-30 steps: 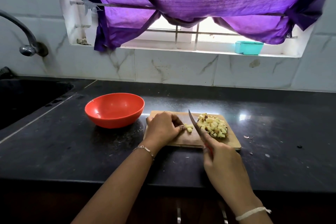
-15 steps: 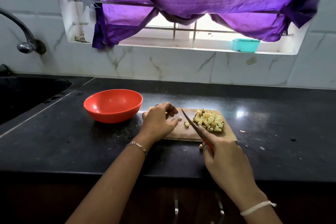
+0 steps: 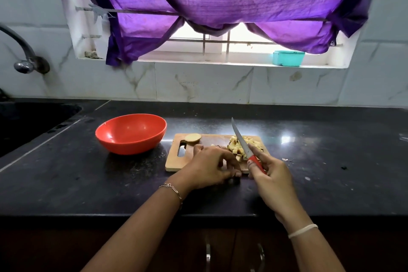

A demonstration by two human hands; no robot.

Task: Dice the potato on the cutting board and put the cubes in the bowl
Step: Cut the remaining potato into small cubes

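**Potato's diced, nothing's in the bowl yet**

Going by the head view, the only one I've got; the potato cubes (image 3: pixel 234 146) are sitting in a heap on the right half of the cutting board (image 3: pixel 176 161), and I'm guessing they're piled there so one sweep can shove them off; the orange bowl (image 3: pixel 132 132) is waiting just beside the board's left end and it's looking empty, so that half of the job isn't done yet; one rounded potato end (image 3: pixel 192 138) is lying at the far left corner by the handle slot, apart from the heap, probably a leftover I'm not dicing.

Hands now; my right hand (image 3: pixel 271 174) is closing its fingers round the red handle of the knife (image 3: pixel 242 141) and tilting the blade up and away from me, so the tip is hanging over the heap rather than cutting; feels like I'm parking it out of the way; my left hand (image 3: pixel 209 166) is reaching palm-down over the near edge of the board, fingers curled under, tips coming down on the counter (image 3: pixel 88 183) just in front of it; I can't tell whether they're pinching a stray bit or nothing at all, the knuckles are hiding it; a few scraps (image 3: pixel 286 159) are lying right of the board.
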